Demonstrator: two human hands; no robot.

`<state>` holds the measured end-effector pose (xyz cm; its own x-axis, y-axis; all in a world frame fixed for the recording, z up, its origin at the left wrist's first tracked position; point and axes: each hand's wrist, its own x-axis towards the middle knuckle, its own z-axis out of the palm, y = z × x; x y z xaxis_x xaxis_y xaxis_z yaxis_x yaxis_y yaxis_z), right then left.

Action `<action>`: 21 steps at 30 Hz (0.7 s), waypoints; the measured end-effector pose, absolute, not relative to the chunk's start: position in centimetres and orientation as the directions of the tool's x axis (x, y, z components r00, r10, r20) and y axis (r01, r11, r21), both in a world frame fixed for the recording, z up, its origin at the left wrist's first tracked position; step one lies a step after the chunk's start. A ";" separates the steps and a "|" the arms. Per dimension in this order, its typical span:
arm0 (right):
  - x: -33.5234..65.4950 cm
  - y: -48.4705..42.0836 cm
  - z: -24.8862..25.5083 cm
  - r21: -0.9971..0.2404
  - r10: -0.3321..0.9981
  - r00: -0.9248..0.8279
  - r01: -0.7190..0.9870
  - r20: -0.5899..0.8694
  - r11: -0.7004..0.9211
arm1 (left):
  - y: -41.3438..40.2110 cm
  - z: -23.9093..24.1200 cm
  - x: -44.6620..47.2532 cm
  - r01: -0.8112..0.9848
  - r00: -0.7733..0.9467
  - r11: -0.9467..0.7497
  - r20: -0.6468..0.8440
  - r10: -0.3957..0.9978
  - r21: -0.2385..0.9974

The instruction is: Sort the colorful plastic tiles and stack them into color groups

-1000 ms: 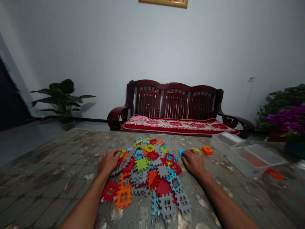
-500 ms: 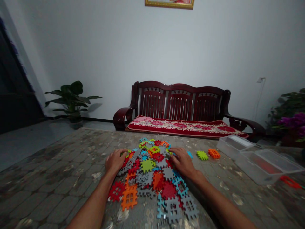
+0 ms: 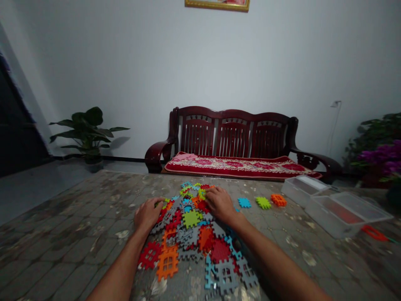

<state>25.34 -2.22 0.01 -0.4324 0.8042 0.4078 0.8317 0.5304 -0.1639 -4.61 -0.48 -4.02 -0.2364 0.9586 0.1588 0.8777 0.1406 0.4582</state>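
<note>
A heap of flat, toothed plastic puzzle tiles in red, orange, grey, blue and green lies on the patterned table. My left hand rests on the heap's left edge, fingers curled over tiles. My right hand lies on the far part of the heap, fingers bent down onto the tiles; whether it grips one is hidden. To the right of the heap, a blue tile, a green tile and an orange tile lie apart in a row.
Two clear plastic boxes stand on the table at right, a red piece beside them. Behind the table is a dark wooden bench with a red cushion. Potted plants stand at left and right.
My right hand has moved left from the loose tiles onto the far part of the heap, leaving the blue tile beside the green and orange ones. My left hand has stayed put.
</note>
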 end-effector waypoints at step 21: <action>41.5 -7.8 -3.4 -0.466 0.944 0.214 0.882 0.252 -0.075 | -0.5 -3.3 -4.6 0.895 -0.225 0.161 0.109 0.968 0.417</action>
<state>41.46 -7.77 -3.42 0.2136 0.9438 0.2524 0.8818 -0.0750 -0.4657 -4.56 -0.54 -3.33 -0.2250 0.9683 0.1089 0.8946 0.1610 0.4169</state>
